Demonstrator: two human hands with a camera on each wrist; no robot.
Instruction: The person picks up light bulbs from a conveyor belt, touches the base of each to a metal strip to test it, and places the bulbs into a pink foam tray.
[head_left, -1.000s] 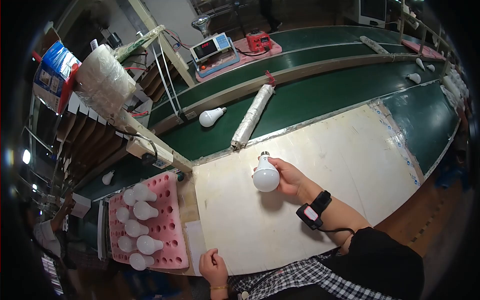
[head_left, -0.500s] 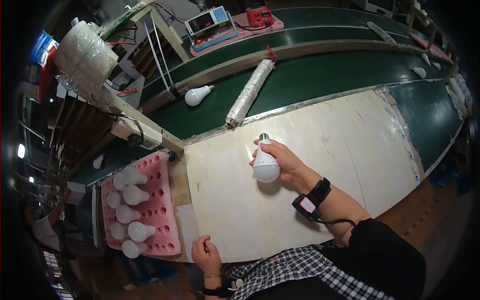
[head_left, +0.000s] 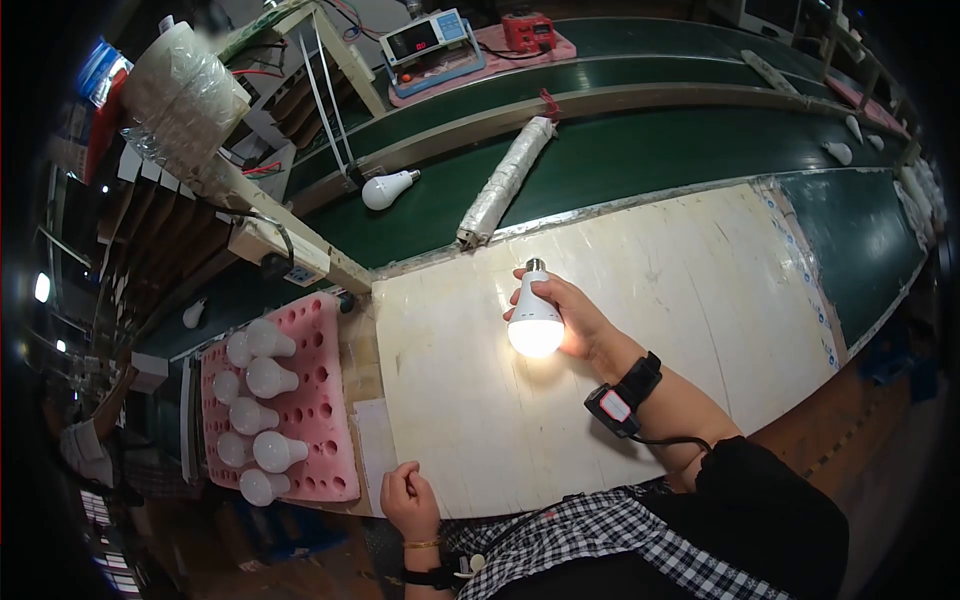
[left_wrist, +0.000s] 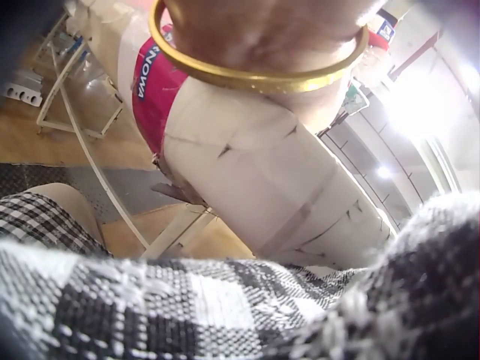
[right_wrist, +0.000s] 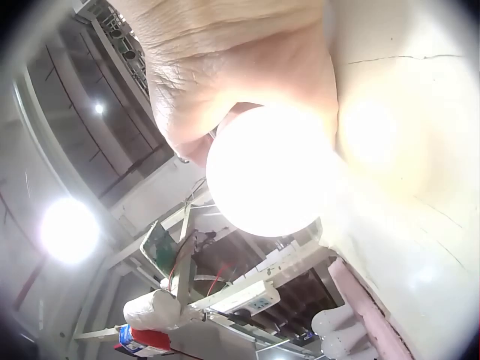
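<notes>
A right hand curls around a light bulb above the pale board, screw base pointing far, globe near; the fingers hide much of the bulb's neck. In the right wrist view the globe is a blown-out glare and the fingers cannot be made out. The left hand rests at the board's near edge, fingers loosely curled, holding nothing; its wrist view shows only a gold bangle and checked cloth. To the left, six bulbs lie on a pink foam tray; another bulb lies on the green belt beyond. A second ago the held bulb was dark; now it glows, gripped in much the same spot
</notes>
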